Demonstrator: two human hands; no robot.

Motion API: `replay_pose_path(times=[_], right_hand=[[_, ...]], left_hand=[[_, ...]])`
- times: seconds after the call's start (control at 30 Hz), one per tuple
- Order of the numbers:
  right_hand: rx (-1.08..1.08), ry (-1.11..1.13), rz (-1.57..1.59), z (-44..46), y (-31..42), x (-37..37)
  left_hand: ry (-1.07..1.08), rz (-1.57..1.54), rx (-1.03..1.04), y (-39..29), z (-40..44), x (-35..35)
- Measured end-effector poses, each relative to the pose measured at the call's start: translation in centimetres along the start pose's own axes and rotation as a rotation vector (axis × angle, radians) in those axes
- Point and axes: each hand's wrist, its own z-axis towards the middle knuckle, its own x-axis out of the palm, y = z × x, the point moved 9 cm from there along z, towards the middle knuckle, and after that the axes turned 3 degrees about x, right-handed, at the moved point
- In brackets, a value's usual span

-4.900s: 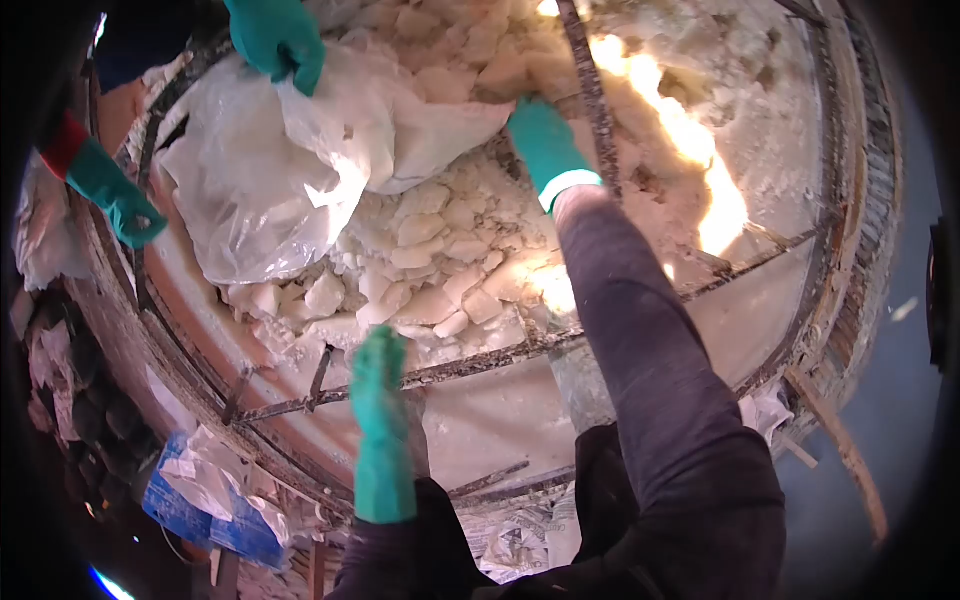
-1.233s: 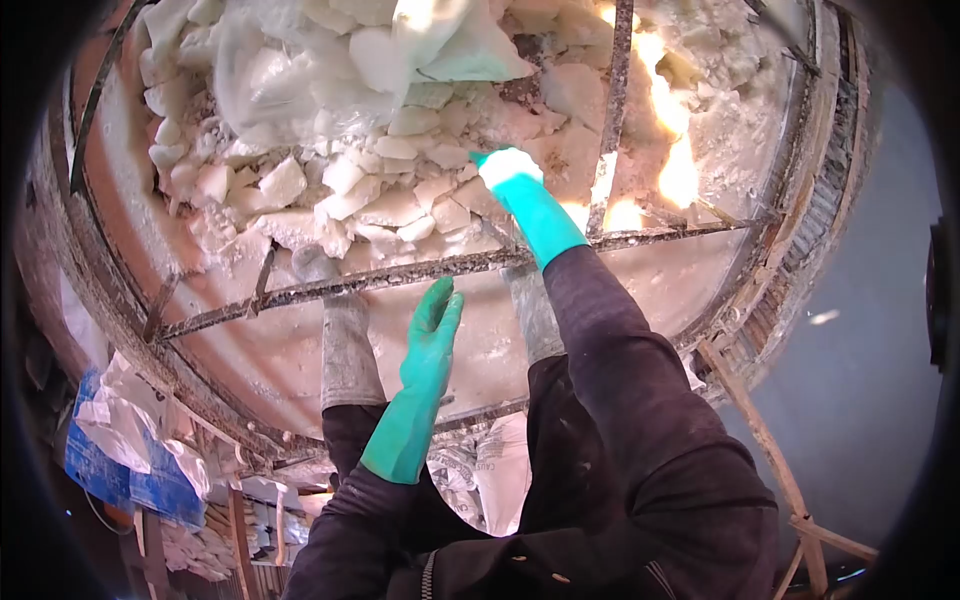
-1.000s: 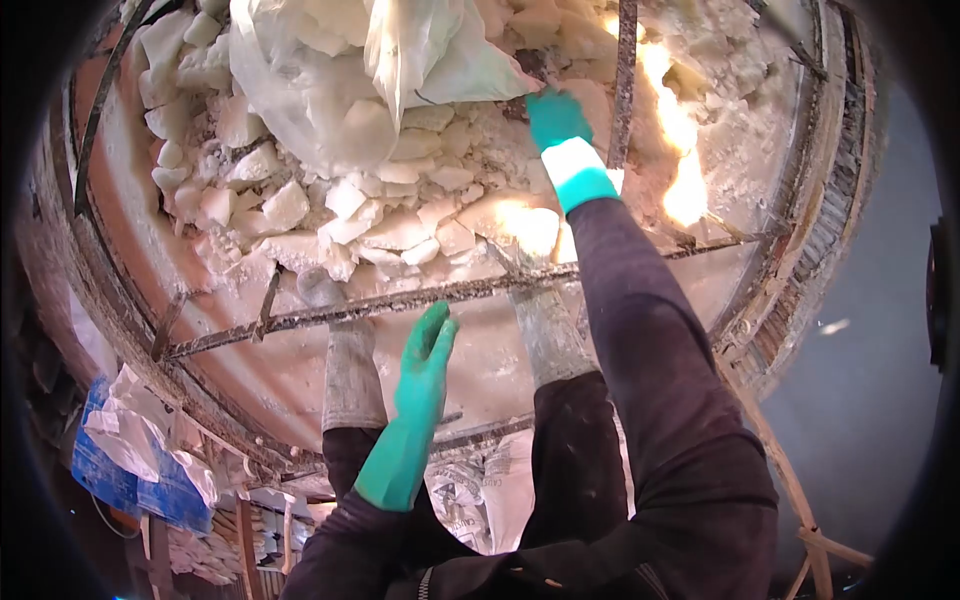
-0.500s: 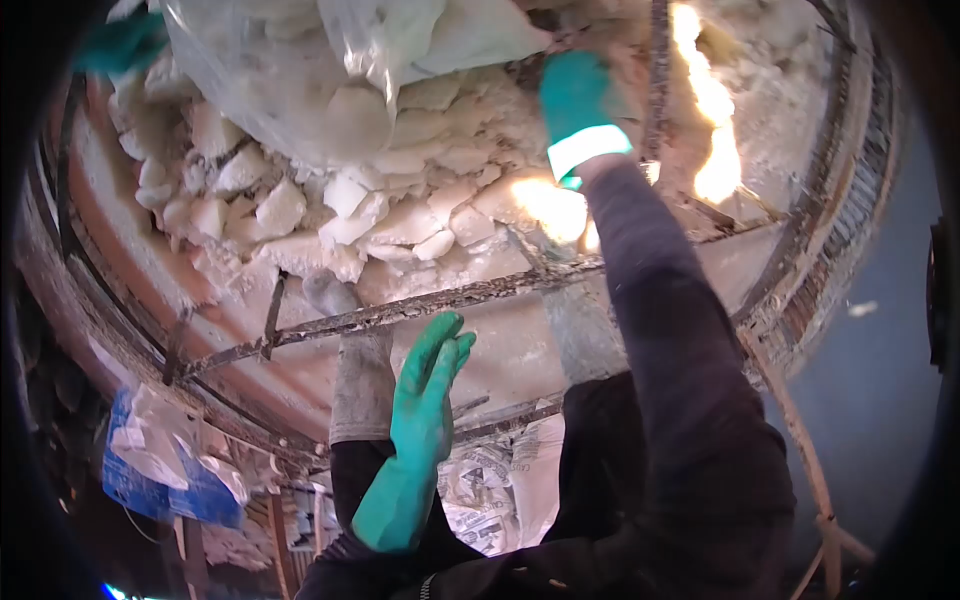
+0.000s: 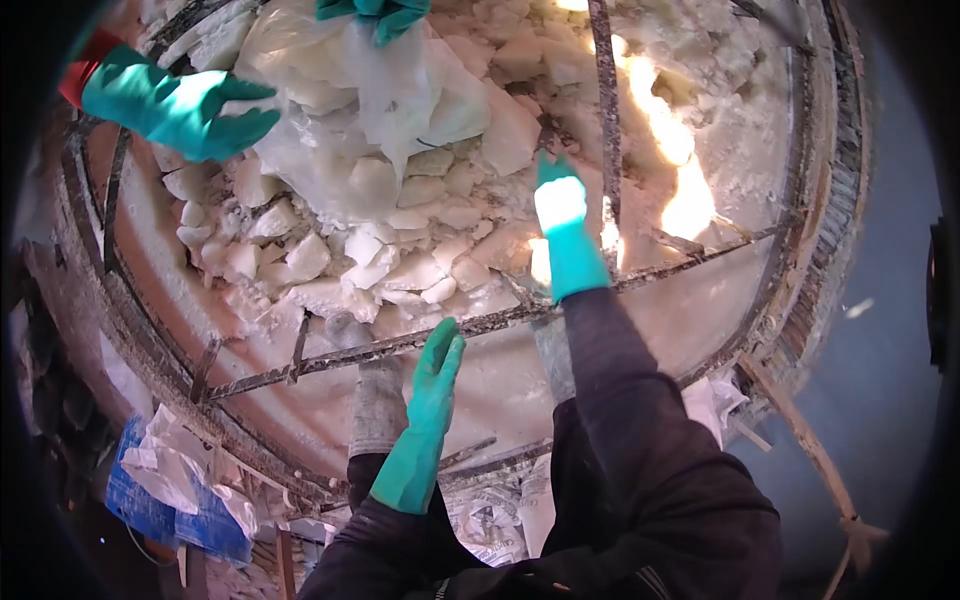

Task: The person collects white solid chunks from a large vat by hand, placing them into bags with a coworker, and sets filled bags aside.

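My left hand [image 5: 427,405], in a green glove, rests upright near the front metal bar [image 5: 400,345] with its fingers stretched out and nothing in them. Over the white lumps my right hand [image 5: 567,225], gloved too, reaches forward beside the upright bar; its fingers point away, slightly apart, and hold nothing visible. Beyond it to the left lies a clear plastic bag [image 5: 370,120] on the heap of white chunks [image 5: 307,257]. A co-worker's gloved hand [image 5: 190,105] is spread left of the bag, and another [image 5: 375,12] is at the bag's top.
The round vessel's rim [image 5: 840,230] curves around the heap, with an upright bar [image 5: 607,110] across it. Bright light streaks fall on the right. Blue containers [image 5: 150,500] with crumpled plastic stand at lower left, wooden sticks [image 5: 800,430] at lower right.
The co-worker's hands have come further into view over the bag. My right hand has drawn back from near the bag's right corner. My left hand stays near the front bar.
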Motion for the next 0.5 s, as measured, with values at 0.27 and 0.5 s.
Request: replay_pose_path(times=[0.27,0.5], right_hand=[[-0.165,-0.012,0.306,17.7,4.6,-3.3],[-0.104,0.405,0.657,21.0,7.7,-0.1]], left_hand=[[0.006,-0.710,-0.189,0.9,20.6,11.8],[-0.018,-1.353,-0.432,9.4,32.2,17.4]])
